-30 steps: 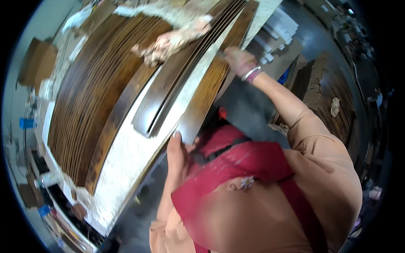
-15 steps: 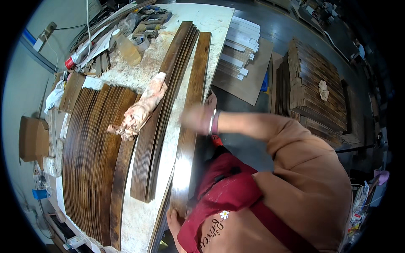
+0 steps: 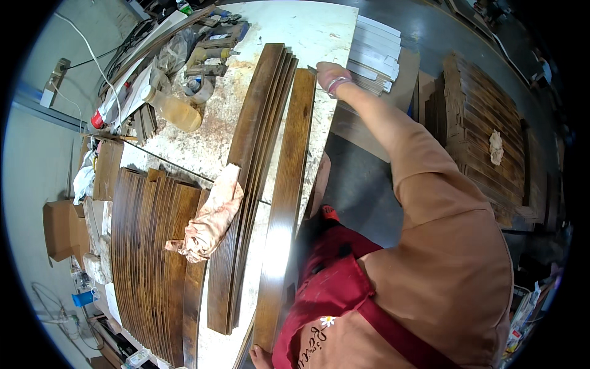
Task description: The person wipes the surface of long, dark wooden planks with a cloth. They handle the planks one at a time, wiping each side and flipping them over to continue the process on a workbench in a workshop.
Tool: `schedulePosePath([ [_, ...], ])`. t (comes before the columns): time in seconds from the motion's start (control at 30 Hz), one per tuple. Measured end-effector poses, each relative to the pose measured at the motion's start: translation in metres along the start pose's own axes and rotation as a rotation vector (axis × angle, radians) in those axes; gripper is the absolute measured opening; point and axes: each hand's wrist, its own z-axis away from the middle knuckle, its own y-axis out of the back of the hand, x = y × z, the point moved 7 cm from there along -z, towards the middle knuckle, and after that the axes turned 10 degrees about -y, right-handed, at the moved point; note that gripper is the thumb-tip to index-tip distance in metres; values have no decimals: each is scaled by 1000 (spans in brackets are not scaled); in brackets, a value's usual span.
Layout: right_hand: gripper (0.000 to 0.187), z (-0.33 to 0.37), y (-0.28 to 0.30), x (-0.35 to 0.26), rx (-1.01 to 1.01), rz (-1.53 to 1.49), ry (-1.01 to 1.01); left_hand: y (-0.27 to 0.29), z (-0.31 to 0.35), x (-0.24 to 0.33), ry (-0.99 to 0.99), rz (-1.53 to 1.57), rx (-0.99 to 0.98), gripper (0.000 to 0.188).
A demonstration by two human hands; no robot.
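A single dark brown wooden plank (image 3: pixel 291 166) lies lengthwise along the right edge of the white work table (image 3: pixel 295 24). My left hand (image 3: pixel 260 357) grips the plank's near end, mostly hidden by my apron. At its far end, my right hand (image 3: pixel 334 75) is closed on a small flat grey piece (image 3: pixel 312 69), perhaps a scraper blade, touching or very close to the wood. Left of this plank sits a stack of similar planks (image 3: pixel 252 147). A crumpled, stained cloth (image 3: pixel 215 215) rests against that stack and over the neighbouring row of planks (image 3: pixel 147 258).
A bottle of amber liquid (image 3: pixel 175 111), a tape roll (image 3: pixel 200 90) and power tools (image 3: pixel 215 46) crowd the table's far left. White strips (image 3: pixel 375 52) lie beyond the right edge. Farther right stands a large plank pile (image 3: pixel 482 135) with a rag (image 3: pixel 496 147) on it.
My right hand has swept away from me, from above the plank's middle to its far end. My left hand stays at the near end. The whole view has shifted somewhat.
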Motion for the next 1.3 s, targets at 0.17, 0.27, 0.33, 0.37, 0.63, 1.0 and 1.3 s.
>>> schedulePosePath([
  [0.17,11,110,8,-76,-497,-343,732,-21,36,40,-324,-531,85,32],
  [0.27,16,188,-2,-66,-1263,-1174,7,-19,39,50,-90,30,105,27],
  [0.33,17,195,-2,-82,-1336,-1331,78,-27,55,70,7,218,142,31],
  [0.37,19,192,-16,-85,-1375,-1384,92,-19,58,64,-12,258,150,31],
  [0.63,25,197,-48,-98,-1100,-1680,-44,1,78,81,-130,182,253,33],
  [1.0,27,231,55,-148,-869,-1519,267,-202,104,333,-1013,-1094,81,95],
  [1.3,27,327,124,-244,-1380,-1425,494,-118,72,263,-947,-923,201,102],
])
